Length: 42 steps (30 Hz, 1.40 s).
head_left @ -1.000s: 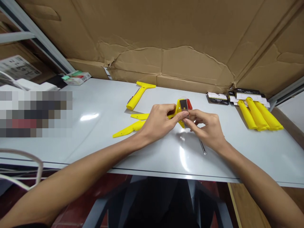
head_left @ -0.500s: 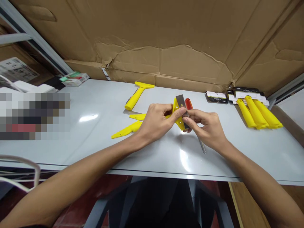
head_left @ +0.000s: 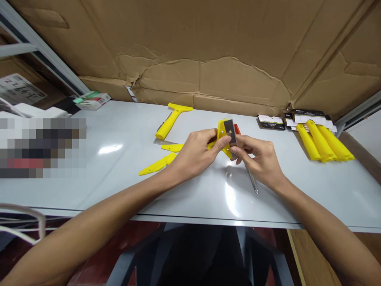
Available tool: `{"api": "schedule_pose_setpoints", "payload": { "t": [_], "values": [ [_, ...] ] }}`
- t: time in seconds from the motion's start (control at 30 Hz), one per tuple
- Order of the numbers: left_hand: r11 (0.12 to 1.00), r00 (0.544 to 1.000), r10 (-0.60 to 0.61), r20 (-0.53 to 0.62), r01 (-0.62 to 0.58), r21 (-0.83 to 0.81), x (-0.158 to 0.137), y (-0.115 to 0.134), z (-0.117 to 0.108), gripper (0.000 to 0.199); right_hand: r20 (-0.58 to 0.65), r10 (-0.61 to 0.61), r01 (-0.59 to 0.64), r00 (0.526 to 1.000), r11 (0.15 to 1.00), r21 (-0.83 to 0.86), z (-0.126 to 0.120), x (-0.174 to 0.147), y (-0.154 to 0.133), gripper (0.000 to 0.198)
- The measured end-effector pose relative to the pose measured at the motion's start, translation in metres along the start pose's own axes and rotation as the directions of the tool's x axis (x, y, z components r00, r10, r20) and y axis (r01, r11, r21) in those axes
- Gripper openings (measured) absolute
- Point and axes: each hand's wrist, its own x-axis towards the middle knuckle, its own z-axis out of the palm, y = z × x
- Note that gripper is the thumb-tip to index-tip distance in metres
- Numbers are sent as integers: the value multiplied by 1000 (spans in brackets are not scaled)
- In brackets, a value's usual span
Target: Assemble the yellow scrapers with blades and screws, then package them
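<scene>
My left hand [head_left: 198, 153] is closed around a yellow plastic scraper [head_left: 220, 129], its thumb pressing on a flat metal blade [head_left: 231, 128] laid against the scraper head. The blade is dark with a small hole near the middle. My right hand [head_left: 260, 157] pinches the lower end of the blade between thumb and fingers. Behind and beneath that hand lies a screwdriver [head_left: 253, 182], its red handle mostly hidden. Several yellow parts [head_left: 154, 163] rest left of my left hand, partly covered by it. Farther back is another yellow scraper [head_left: 169, 124].
At the right, yellow handles [head_left: 323, 143] lie against black-and-white packaging [head_left: 311, 118], beside a small black card box [head_left: 270, 122]. A small carton [head_left: 93, 101] stands at the back left. Cardboard [head_left: 190, 75] walls off the table's [head_left: 119, 190] rear; a pixelated patch covers the left.
The blade has turned a little toward me and shifted slightly right with the scraper head. Both hands keep their hold in nearly the same place.
</scene>
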Motion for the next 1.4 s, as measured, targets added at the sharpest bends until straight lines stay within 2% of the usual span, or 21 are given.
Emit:
{"api": "schedule_pose_setpoints", "payload": {
  "t": [0.1, 0.2, 0.4, 0.6, 0.7, 0.8, 0.9, 1.0, 1.07, 1.13, 1.2, 1.3, 1.4],
  "values": [
    [999, 999, 33, 4, -33, -9, 1, -1, 0, 52, -19, -13, 13, 1000, 1000, -1, 1, 0, 1, 36],
    [999, 999, 42, -3, -42, -9, 0, -1, 1, 45, -30, -59, 57, 998, 995, -83, 1, -1, 0, 34],
    [999, 999, -34, 3, 34, -40, -1, 0, 2, 39, 6, -104, 103, 995, 982, -155, 0, 0, -4, 31],
    [994, 996, -92, 20, 93, -49, 0, 5, 0, 43, 101, -67, 81, 993, 988, -133, -6, 3, -3, 21],
    [993, 994, -110, 13, 110, -47, -1, 7, -2, 45, 168, -68, 91, 983, 987, -133, -10, 5, -5, 22],
    [991, 993, -117, 2, 117, -66, -1, 9, -4, 46, 229, -11, 34, 973, 995, -97, -16, 7, -11, 28],
    [975, 991, -129, 27, 132, -177, 0, 12, -8, 45, 243, 97, -93, 965, 995, -25, -31, 10, -15, 40],
    [883, 979, -162, 126, 201, -423, 4, 16, -17, 43, 143, 195, -192, 970, 981, -37, -54, 15, -9, 43],
    [759, 960, -168, 224, 271, -592, 8, 18, -27, 42, 54, 254, -245, 966, 960, -137, -70, 19, 2, 39],
    [645, 956, -153, 251, 289, -708, 12, 21, -39, 41, -8, 298, -289, 955, 920, -264, -82, 21, 13, 33],
    [609, 974, -162, 159, 226, -761, 18, 21, -51, 40, -11, 320, -303, 947, 886, -351, -87, 21, 21, 27],
    [647, 974, -224, -31, 125, -753, 28, 15, -70, 37, 50, 330, -286, 943, 877, -385, -83, 20, 24, 25],
    [716, 945, -241, -219, 21, -698, 37, -1, -88, 30, 61, 219, -177, 974, 898, -404, -64, 21, 23, 26]
  ]
}}
